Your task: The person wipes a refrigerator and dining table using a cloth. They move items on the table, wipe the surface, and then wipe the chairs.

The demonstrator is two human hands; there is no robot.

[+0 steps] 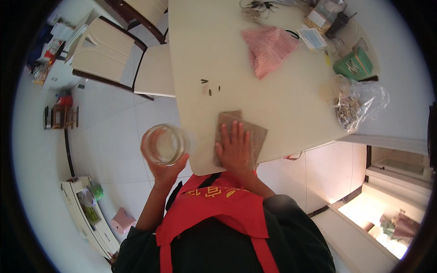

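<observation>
My left hand (pixel 167 172) is wrapped around a clear glass jar (pixel 163 145), held up beside the table's left front corner. The jar's round mouth faces up toward me. On the table (pixel 198 126), my right hand (pixel 236 150) lies flat, palm down, on a folded brown cloth (pixel 257 133). Its fingers are spread a little and not curled around the cloth. Beyond the cloth lie several small dark bits (pixel 210 92), perhaps seeds or leaf pieces.
A pink patterned cloth (pixel 269 47) lies farther back. On the right are a clear bag of dried pieces (pixel 348 111), a green container (pixel 355 65) and a blue-and-white packet (pixel 312 38). A cream chair (pixel 153 70) stands at the table's left side.
</observation>
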